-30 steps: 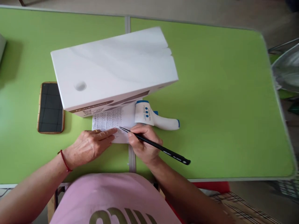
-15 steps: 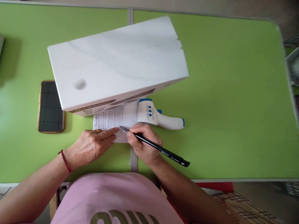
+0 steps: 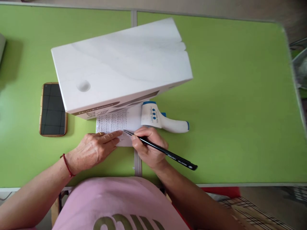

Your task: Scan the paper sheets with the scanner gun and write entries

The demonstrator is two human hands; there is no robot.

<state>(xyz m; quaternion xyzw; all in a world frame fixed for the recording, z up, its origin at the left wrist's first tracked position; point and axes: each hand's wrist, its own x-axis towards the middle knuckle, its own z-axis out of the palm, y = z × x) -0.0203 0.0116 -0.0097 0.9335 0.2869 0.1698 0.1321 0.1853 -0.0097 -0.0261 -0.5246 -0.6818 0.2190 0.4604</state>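
Observation:
My right hand (image 3: 151, 147) grips a black pen (image 3: 168, 154), its tip at the sheet of paper (image 3: 133, 116) beside my left index fingertip. Rows of small dark handwriting fill the left part of the sheet. My left hand (image 3: 94, 149) lies on the paper's lower left with its fingers stretched out, holding it flat. A white and blue infrared thermometer (image 3: 165, 119) rests over the paper's right side, just above my right hand. Behind it a large white box (image 3: 124, 64) covers the sheet's far edge.
A smartphone in a brown-edged case (image 3: 53, 110) lies left of the box, which overhangs its upper right corner. Everything rests on a green table (image 3: 240, 105) with a grey seam (image 3: 137, 164) down it. Part of another pale object (image 3: 2, 44) shows at the far left edge.
The pen's rear end has swung slightly right and up, and my right hand has shifted a touch to the right. My left hand stays in place.

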